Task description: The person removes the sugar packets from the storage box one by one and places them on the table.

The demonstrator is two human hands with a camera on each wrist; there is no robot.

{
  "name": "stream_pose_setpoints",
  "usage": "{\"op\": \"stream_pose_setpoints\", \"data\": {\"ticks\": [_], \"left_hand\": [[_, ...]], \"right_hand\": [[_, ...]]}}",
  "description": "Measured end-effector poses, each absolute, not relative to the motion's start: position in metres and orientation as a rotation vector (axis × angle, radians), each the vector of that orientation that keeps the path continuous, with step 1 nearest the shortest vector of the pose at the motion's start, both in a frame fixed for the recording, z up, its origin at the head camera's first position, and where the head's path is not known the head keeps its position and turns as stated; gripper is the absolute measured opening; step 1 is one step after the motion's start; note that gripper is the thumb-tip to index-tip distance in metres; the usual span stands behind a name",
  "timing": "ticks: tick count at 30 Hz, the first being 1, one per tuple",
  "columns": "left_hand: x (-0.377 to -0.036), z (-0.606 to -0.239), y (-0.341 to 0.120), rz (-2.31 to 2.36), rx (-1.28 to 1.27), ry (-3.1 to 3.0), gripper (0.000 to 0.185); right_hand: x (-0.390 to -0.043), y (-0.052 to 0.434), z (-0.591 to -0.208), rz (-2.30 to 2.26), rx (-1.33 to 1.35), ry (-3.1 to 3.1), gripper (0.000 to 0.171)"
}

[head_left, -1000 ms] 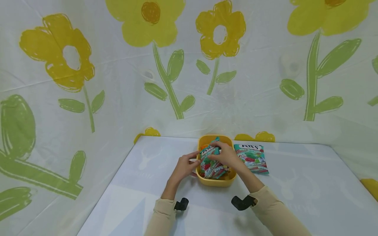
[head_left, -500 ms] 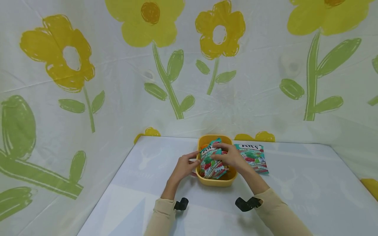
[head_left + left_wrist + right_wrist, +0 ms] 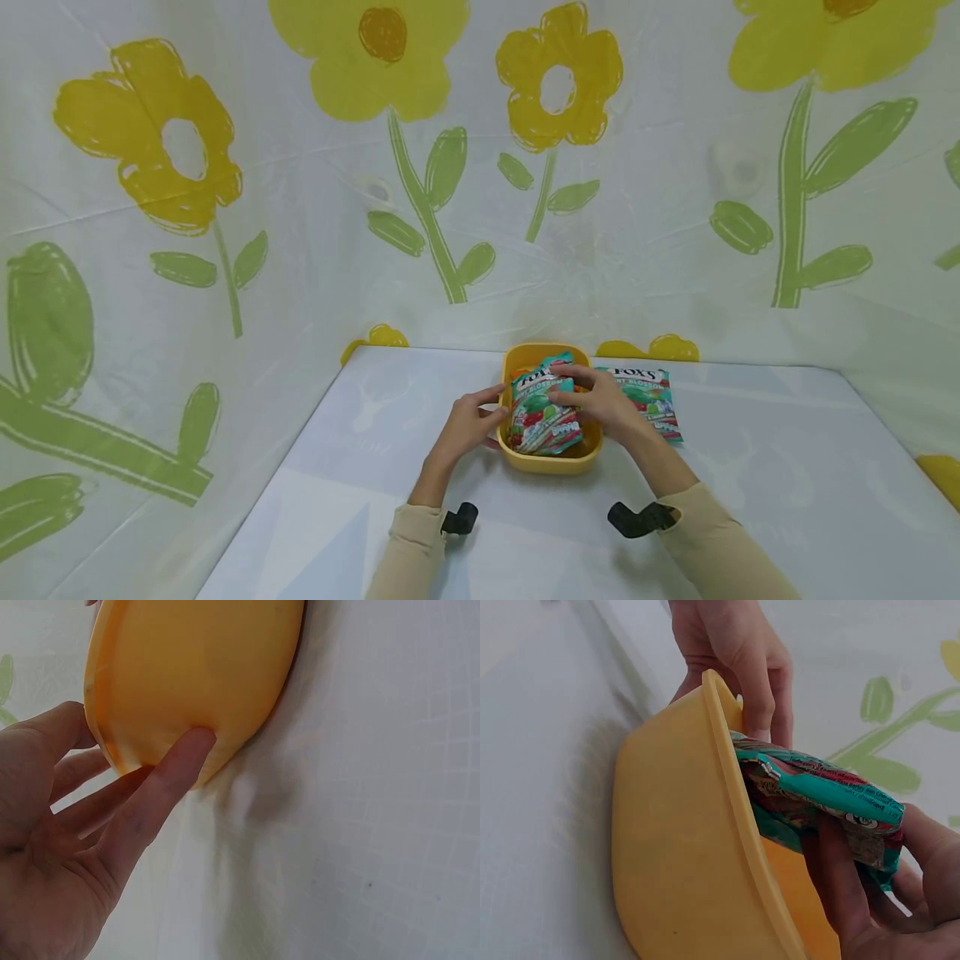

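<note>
Teal foil candy packet (image 3: 545, 406) held in my right hand (image 3: 600, 398), resting atop the packets in the yellow plastic bowl (image 3: 549, 459).

My right grip is curled round the packet's right edge, fingers (image 3: 840, 881) under it and thumb on top, as the right wrist view shows. My left hand (image 3: 467, 423) is relaxed, its straight fingers (image 3: 161, 787) pressing the bowl's outer wall to steady it on the pale grey surface (image 3: 750, 483). A second teal candy packet (image 3: 654, 402) lies flat just right of the bowl. To do this well, I'd keep the bowl braced and the packet level; how many packets sit beneath it I can't quite tell.
</note>
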State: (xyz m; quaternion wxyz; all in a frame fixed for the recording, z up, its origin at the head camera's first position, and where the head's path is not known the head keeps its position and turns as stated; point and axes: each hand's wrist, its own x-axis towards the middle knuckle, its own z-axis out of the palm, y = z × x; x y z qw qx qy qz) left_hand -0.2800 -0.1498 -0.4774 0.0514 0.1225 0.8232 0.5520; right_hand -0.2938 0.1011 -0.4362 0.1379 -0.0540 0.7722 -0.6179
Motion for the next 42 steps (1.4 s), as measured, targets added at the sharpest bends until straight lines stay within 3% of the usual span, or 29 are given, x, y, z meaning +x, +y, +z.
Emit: {"op": "stream_pose_setpoints", "data": {"ticks": [42], "left_hand": [[-0.28,-0.478,-0.149,1.664,0.361,2.529,0.049]], "right_hand": [[-0.293,0.154,-0.449,-2.021,-0.088,1.965,0.063]]}}
